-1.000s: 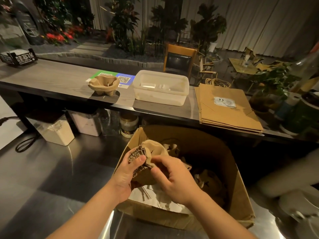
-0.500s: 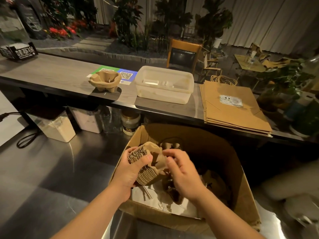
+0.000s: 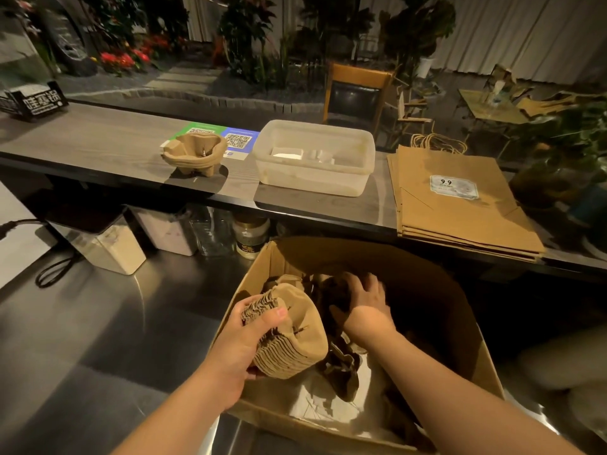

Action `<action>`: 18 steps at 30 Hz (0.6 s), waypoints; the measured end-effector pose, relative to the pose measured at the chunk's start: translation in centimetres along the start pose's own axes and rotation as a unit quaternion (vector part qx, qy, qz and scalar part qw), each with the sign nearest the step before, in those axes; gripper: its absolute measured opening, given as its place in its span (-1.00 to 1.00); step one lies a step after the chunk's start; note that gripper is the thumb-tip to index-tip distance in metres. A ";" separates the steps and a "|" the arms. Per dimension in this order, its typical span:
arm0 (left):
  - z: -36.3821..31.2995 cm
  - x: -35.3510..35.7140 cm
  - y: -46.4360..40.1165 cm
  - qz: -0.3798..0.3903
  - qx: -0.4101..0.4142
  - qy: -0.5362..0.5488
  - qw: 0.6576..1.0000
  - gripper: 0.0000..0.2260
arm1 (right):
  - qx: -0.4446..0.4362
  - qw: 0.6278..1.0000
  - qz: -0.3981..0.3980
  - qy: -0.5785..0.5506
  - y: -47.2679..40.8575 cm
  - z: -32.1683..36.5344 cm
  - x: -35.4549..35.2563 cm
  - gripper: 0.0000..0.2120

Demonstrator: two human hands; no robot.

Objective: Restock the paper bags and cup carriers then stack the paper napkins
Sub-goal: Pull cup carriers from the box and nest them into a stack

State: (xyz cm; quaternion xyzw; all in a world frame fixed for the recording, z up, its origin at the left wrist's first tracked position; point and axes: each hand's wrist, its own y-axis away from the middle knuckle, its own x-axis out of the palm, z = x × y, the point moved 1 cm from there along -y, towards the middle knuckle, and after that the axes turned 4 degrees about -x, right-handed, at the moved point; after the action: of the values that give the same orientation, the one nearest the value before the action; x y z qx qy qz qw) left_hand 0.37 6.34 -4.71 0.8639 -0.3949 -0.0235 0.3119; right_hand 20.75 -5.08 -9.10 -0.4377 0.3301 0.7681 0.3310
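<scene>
Since half a second ago the right hand (image 3: 366, 307) has left the nested stack of cup carriers (image 3: 289, 336) and reached deeper into the cardboard box (image 3: 473, 349), fingers spread over more carriers, probably to gather them. Left hand (image 3: 249, 336) grips the stack alone, thumb across its ribbed edges, above the box's near-left corner. Beyond the grip, a cup carrier (image 3: 195, 152) and paper bags (image 3: 460, 198) lie on the counter (image 3: 98, 142).

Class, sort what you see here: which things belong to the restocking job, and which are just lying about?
Job:
left hand gripping carrier stack
right hand in the box
carriers on counter
paper bags

Lying about:
plastic tub
QR cards
jar
chair
cable
</scene>
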 end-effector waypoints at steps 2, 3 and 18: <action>-0.1 0.0 0.1 0.000 -0.005 0.004 1.000 -0.36 | -0.027 0.999 -0.001 0.045 -0.9 0.1 0.2 -0.25; -0.1 -0.2 0.1 -0.001 -0.008 0.005 1.000 -0.36 | -0.041 0.997 0.012 0.069 -1.3 0.1 0.3 -0.24; -0.6 -0.6 0.1 -0.001 -0.034 0.039 0.999 -0.31 | -0.154 0.969 0.044 0.190 -3.7 0.7 1.4 -0.19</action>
State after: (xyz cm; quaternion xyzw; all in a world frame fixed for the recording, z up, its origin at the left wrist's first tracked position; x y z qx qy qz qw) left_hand 0.08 7.00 -4.30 0.8535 -0.3803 -0.0038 0.3561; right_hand 22.81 -2.11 -10.87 -0.6064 0.2840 0.7259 0.1570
